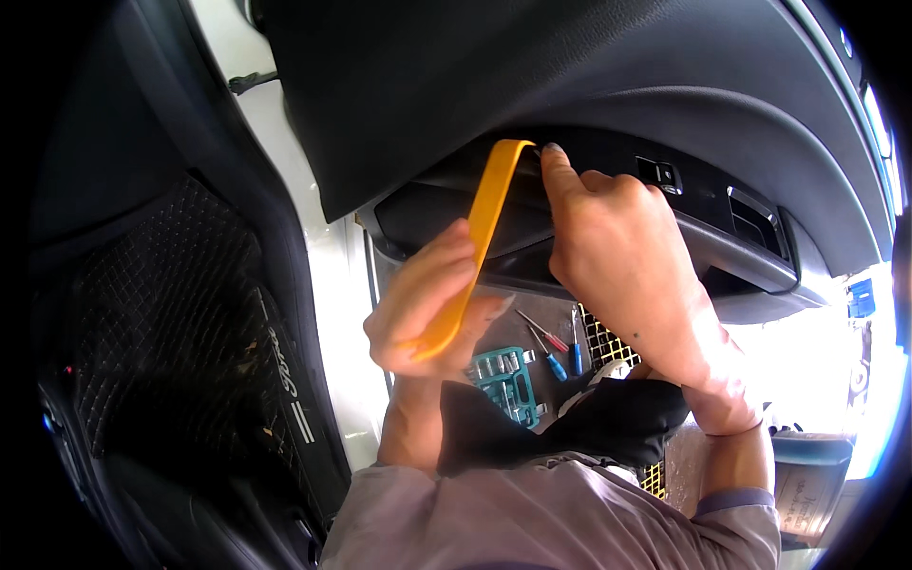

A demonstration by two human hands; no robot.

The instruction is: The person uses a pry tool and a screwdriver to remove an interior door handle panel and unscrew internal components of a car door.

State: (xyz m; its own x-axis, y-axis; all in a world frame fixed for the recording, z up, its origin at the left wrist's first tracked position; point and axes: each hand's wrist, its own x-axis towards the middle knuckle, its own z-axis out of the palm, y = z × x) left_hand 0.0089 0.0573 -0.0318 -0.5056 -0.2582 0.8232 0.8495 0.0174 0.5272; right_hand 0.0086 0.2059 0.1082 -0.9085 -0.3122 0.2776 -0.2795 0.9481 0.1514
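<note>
My left hand (423, 309) is wrapped loosely round a long yellow trim pry tool (489, 204), its lower end lying across the palm. The tool's bent upper tip meets the black door armrest near its switch panel (608, 157). Beside that tip, my right hand (622, 233) stretches its index finger onto the trim, the fingertip almost touching the tool. Its other fingers are curled under and mostly hidden, so what they grip, if anything, does not show. A window switch (658, 174) sits just right of my right knuckles.
The open car door panel (570, 57) spans the top. On the ground lie a teal socket set case (508, 385), several screwdrivers (556, 366) and yellow grating (600, 337). The white door sill (332, 285) and quilted black floor mat (161, 313) are left. A blue-topped container (812, 465) stands lower right.
</note>
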